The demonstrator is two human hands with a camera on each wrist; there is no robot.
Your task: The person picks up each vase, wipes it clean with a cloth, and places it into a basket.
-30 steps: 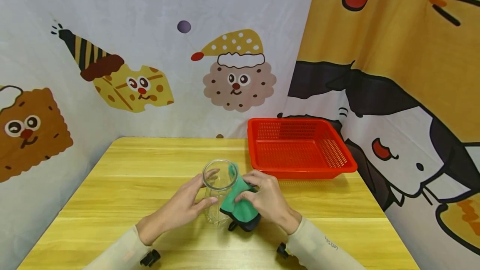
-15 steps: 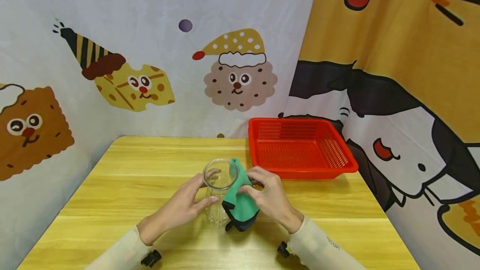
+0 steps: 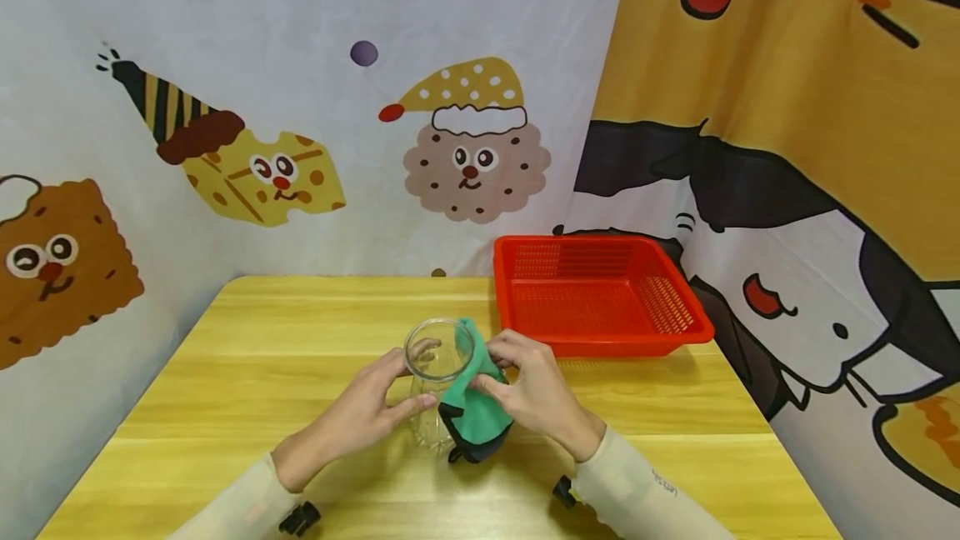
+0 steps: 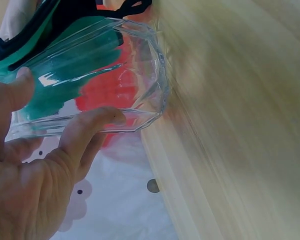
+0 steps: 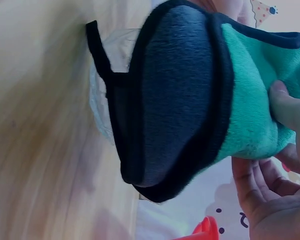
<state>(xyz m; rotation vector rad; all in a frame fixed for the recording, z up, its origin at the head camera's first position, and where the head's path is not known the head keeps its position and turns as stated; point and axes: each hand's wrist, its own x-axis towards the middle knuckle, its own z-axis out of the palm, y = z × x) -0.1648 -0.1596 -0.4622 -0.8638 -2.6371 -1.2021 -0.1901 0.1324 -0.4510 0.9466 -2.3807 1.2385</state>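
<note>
A clear glass jar with a round open mouth and faceted base stands upright on the table. My left hand grips it from the left, thumb in front and fingers behind; the left wrist view shows the fingers curled along the glass. On the jar's right side lies a green cloth with dark edging, a dark grey underside and a black loop. My right hand pinches this cloth between thumb and fingers, against the jar wall. The cloth's top reaches the jar's rim.
A red plastic basket with perforated walls sits at the back right of the wooden table. Behind the table hang a white curtain with cartoon prints and a yellow curtain on the right.
The right hand has shifted the cloth slightly up and round the jar's side, and its lower corner has folded over. The left hand keeps its hold on the jar.
</note>
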